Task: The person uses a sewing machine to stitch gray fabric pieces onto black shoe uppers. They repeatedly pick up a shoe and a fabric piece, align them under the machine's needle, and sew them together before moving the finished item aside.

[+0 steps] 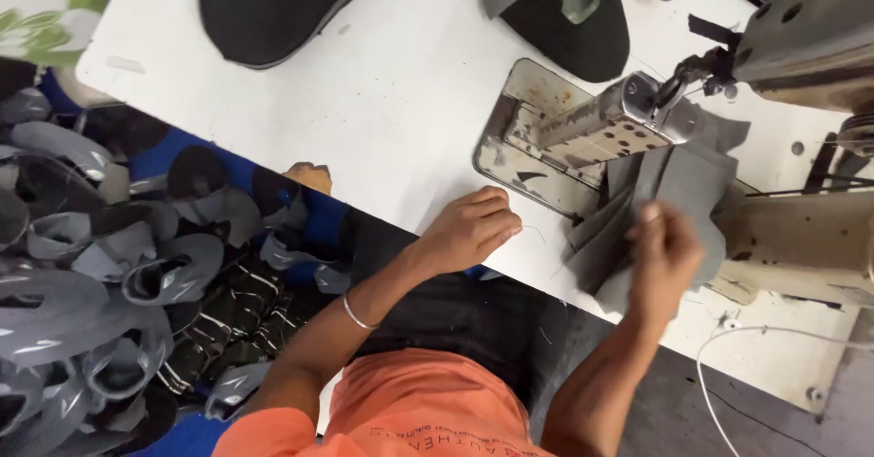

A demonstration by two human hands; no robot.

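Our right hand pinches grey fabric beside the sewing machine; our left hand rests curled, empty, on the white table.

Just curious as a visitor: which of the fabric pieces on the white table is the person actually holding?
The grey piece under the sewing machine arm, gripped by the right hand. The two black pieces lie untouched at the table's far edge.

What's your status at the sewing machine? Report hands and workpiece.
Left hand fisted on white table. Right hand pinching grey fabric piece at sewing machine post. Nothing obstructing.
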